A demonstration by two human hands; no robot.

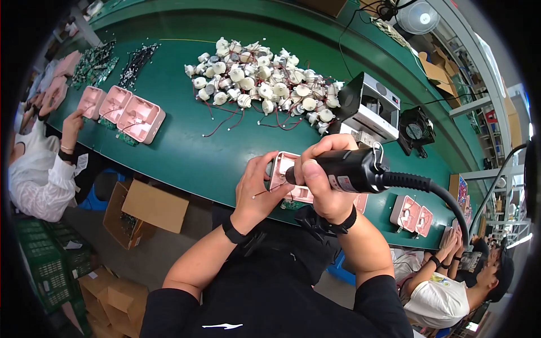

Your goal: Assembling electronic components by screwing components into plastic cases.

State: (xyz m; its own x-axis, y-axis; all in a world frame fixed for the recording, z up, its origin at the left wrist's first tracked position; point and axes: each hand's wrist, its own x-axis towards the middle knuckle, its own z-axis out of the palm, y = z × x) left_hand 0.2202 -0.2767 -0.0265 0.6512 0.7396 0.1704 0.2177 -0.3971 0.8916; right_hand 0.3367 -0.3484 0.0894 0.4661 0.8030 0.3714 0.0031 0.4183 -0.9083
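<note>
In the middle of the bench, my left hand [252, 190] grips a pink plastic housing [288, 159] by its left side, fingers at the far edge and thumb in front. A thin wire with a small connector sticks out by the thumb. My right hand [322, 194] is wrapped round a black corded electric screwdriver [354, 170]. The tool is tilted, its nose pointing down and left into the housing. Its tip is hidden, so I cannot tell whether it touches a screw. Part of another pink shell [360, 201] shows behind my right hand.
Beyond my hands lies a heap of white pump-like parts [265, 84] with dark red wires. A silver-and-black machine [372, 107] and a black fan [416, 130] stand right of it. Pink housings [141, 119] sit at left, others [411, 215] at right. Co-workers sit on both sides.
</note>
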